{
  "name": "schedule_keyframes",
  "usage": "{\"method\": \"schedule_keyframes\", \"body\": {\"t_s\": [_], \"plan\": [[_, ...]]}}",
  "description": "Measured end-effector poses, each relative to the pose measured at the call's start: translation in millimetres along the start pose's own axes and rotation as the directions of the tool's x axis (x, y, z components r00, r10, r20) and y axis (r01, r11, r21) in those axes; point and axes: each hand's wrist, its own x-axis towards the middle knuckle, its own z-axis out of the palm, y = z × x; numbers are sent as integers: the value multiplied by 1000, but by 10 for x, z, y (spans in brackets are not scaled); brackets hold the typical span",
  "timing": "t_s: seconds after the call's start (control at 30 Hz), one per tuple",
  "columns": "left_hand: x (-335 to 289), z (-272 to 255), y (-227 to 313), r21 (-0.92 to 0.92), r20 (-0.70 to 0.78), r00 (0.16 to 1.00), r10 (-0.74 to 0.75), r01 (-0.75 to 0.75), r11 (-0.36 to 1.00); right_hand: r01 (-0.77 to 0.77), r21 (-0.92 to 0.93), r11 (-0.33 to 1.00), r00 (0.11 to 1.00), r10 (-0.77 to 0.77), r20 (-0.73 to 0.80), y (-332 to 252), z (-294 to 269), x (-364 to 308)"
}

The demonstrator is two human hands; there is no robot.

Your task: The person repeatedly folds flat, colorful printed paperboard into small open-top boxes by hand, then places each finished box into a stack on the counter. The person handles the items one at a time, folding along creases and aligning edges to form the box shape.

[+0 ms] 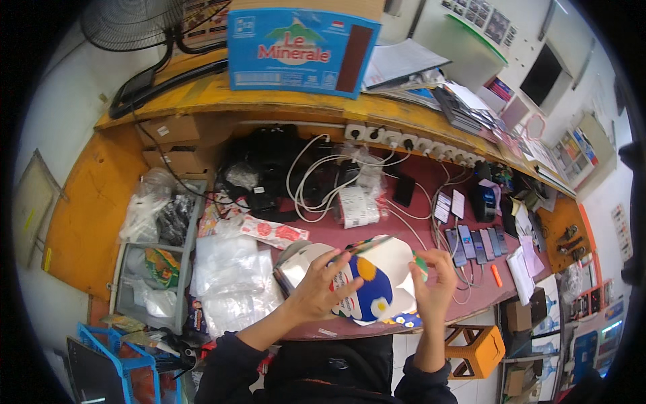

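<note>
Just above the table's front edge is a folding paper carton point(367, 291), part opened out. Its outside is blue with white and yellow flower shapes, and its white inside shows. My left hand point(321, 286) is on the carton's left side, fingers spread across the printed panel and gripping it. My right hand point(434, 286) pinches the carton's right flap between thumb and fingers. More white, printed card shows behind my left hand; I cannot tell whether it is part of the same carton. Clear plastic bags point(232, 289) lie to the left of my left hand.
White cables point(306, 182) loop across the red tabletop point(323, 234) from a row of sockets. Several phones point(474, 244) lie at the right. A grey bin point(182, 269) with plastic bags stands left. Beyond, a shelf holds a blue cardboard box point(296, 57). An orange stool point(478, 351) stands below right.
</note>
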Motion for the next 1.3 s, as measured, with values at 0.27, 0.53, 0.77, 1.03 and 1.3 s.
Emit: {"method": "schedule_keyframes", "body": {"t_s": [0.27,0.53,0.77,1.03,1.3], "plan": [[-234,-240,-537,22,81,957,-278,277,961,140,196,971,829,-223,512,-184,674,10],[-771,-329,-1302,-323,547,493,-677,870,372,327,-305,894,592,58,804,39,1696,-194],[-918,-98,-1093,-612,437,426,-792,786,85,339,-53,939,120,13,993,458,2283,-230],[-801,-75,-1021,-605,280,399,-873,780,162,209,-335,919,374,241,896,209,2241,-375],[-938,105,-960,-600,-2,200,-980,784,161,251,-419,873,487,260,834,-30,2147,-393]]}}
